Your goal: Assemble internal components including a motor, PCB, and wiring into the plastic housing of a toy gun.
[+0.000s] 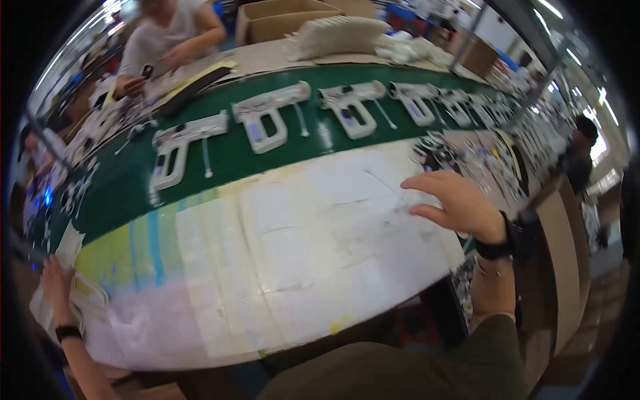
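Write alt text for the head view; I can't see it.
The right hand is over the right side of a pale, stained board, its grip unclear; the left hand is at a white handled part, far left. Beyond, pistol-shaped casings line a green table, with a co-worker behind.

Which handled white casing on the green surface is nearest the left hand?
The leftmost casing, beyond the board's blue stripes; the others lie farther right, away from the left hand.

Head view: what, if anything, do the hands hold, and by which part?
Left hand: a white looped-handle housing, apparently by its body, beside the loop. Right hand: hold unclear.
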Available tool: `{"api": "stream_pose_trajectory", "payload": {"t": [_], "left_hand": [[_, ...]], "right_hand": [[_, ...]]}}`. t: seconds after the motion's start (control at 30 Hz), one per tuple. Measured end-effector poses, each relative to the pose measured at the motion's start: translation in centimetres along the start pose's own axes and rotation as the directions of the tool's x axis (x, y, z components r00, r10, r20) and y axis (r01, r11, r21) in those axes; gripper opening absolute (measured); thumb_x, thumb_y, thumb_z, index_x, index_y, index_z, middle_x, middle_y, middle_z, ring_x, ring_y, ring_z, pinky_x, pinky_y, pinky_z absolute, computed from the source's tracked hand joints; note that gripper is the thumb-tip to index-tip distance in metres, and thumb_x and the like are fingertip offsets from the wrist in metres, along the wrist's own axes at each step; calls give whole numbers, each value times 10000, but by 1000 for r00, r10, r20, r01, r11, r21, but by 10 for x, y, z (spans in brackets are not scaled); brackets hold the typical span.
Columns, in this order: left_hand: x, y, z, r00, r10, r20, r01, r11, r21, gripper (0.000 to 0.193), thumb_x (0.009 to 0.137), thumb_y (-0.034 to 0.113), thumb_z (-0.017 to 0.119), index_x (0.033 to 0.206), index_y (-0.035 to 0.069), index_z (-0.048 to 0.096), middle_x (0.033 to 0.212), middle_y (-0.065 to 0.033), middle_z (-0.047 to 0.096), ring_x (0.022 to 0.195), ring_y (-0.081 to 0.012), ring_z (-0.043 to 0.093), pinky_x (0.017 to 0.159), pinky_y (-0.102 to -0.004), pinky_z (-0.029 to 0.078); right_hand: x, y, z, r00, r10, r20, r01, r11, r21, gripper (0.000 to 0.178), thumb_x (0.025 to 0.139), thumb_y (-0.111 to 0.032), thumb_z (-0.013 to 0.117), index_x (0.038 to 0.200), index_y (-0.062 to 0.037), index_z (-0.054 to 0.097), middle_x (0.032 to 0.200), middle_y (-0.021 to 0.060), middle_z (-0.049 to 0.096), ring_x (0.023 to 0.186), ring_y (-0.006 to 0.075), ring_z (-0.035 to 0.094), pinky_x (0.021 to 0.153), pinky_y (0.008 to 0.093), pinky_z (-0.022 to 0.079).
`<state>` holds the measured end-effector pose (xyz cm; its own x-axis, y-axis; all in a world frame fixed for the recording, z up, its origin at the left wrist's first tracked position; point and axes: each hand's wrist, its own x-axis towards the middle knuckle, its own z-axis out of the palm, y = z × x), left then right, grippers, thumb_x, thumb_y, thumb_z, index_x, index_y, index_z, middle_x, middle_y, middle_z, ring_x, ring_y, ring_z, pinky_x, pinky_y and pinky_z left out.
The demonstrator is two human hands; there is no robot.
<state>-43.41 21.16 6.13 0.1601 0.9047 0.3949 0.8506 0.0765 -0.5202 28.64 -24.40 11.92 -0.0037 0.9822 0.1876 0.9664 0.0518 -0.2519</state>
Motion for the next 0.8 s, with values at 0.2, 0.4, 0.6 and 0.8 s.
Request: {"api": "stream_pose_trajectory", "payload": {"t": [0.2, 0.4, 0.6, 0.8], "left_hand": [[-36, 202, -179, 799, 585, -142, -415, 366, -833, 582, 697, 275, 671, 1164, -15, 479, 939, -184, 599, 849, -258, 588, 736, -343, 454], [-120, 339, -255, 497, 868, -17, -471, 254, -845, 627, 653, 286, 758, 1150, -8, 515, 1118, -199, 559, 978, -363, 552, 853, -399, 446], [-102, 315, -274, 581, 789, -200, -487, 140, -862, 504, 701, 131, 732, 1143, 1, 526, 1093, -158, 570, 953, -306, 566, 827, -375, 452], [-113, 292, -282, 580, 792, -190, -402, 75, -912, 506, 721, 97, 712, 1179, 7, 519, 1043, -139, 601, 901, -259, 600, 808, -346, 470]], "right_hand": [[-67, 94, 11, 809, 499, -311, -509, 859, 54, 208, 812, -210, 625, 923, -35, 637, 844, 144, 644, 765, 332, 605, 680, 383, 479], [-47, 155, 38, 845, 475, -245, -485, 874, 21, 170, 843, -160, 597, 874, 2, 636, 792, 146, 640, 713, 267, 613, 638, 327, 478], [38, 149, 77, 673, 737, -59, -718, 633, -289, 382, 772, -311, 671, 984, -2, 598, 863, 156, 636, 775, 307, 614, 687, 374, 493], [33, 104, 69, 863, 481, -156, -384, 824, 417, 438, 716, -122, 732, 1098, -5, 553, 714, 84, 587, 614, 142, 545, 587, 262, 453]]}}
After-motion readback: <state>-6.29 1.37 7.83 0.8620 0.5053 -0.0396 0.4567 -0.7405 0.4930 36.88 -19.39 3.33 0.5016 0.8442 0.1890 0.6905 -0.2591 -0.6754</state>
